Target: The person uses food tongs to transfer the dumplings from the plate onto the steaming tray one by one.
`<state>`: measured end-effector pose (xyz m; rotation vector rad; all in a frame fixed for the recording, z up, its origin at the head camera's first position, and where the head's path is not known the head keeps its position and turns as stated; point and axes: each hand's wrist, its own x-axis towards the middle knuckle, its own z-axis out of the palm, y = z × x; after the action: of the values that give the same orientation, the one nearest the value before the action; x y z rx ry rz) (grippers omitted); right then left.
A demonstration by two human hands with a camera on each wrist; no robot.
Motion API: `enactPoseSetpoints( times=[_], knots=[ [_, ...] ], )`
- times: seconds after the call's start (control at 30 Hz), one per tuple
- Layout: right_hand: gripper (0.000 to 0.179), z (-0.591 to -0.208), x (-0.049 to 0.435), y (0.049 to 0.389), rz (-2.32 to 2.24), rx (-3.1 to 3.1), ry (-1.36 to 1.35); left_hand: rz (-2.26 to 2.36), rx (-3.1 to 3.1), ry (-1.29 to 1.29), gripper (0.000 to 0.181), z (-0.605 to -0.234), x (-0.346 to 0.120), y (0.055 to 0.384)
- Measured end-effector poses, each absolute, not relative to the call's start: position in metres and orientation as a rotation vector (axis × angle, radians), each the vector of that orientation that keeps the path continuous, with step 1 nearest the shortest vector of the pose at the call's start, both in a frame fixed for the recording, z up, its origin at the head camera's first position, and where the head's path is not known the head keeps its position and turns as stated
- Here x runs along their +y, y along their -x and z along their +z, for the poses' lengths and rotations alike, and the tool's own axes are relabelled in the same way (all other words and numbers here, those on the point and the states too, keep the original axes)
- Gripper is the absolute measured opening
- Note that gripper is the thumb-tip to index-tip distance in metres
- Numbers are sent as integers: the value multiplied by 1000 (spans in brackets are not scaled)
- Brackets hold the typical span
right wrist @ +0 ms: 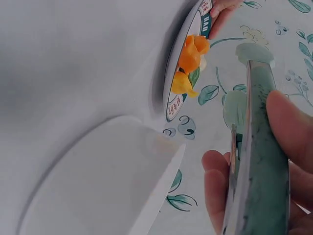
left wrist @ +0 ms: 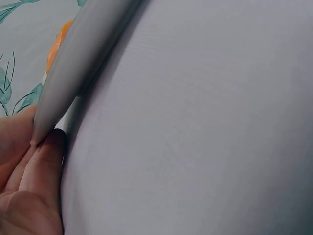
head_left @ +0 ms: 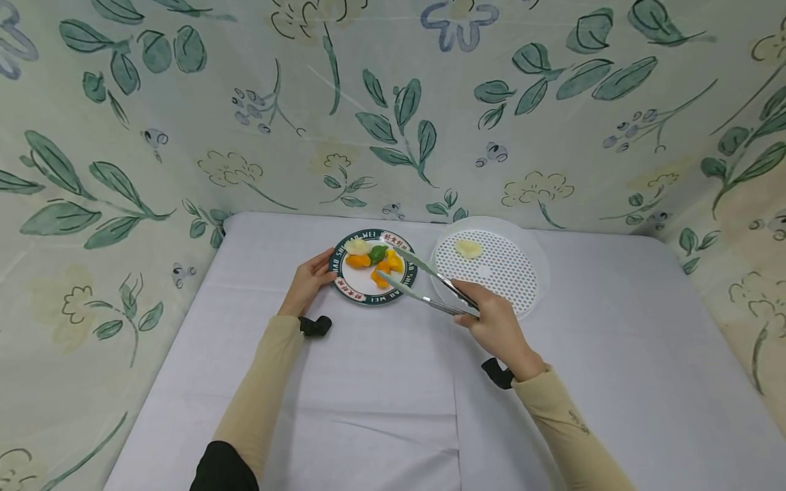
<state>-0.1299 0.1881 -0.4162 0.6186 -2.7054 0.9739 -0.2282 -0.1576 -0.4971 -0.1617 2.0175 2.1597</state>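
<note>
My left hand (head_left: 309, 281) pinches the left rim of a round plate (head_left: 353, 293) with a dark green lettered border; in the left wrist view the thumb and fingers (left wrist: 41, 171) grip its edge. On it lie orange pepper-like pieces (head_left: 358, 261), a yellow piece (head_left: 394, 260), a green piece (head_left: 377, 254) and a pale yellow slice (head_left: 357, 246). My right hand (head_left: 494, 324) grips metal tongs (head_left: 439, 305) with pale green tips. The tong arms are spread, their tips overlapping the plate's right side in the head view. Nothing shows between the tips in the right wrist view.
Right of the plate is a round white perforated tray (head_left: 510, 273) bearing one pale yellow slice (head_left: 469, 249). Both sit near the back edge of a white-covered table (head_left: 381, 395). Behind hangs a floral cloth (head_left: 454, 123).
</note>
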Motion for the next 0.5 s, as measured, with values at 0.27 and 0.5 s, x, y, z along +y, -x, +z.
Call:
enactPoseSetpoints(
  times=[0.27,0.5],
  knots=[
    [62,-424,172,126,964,-2736,-622,2159,2016,163,61,-497,-158,228],
    [62,-430,162,126,962,-2749,-589,2148,2022,169,61,-497,-158,229]
  ],
)
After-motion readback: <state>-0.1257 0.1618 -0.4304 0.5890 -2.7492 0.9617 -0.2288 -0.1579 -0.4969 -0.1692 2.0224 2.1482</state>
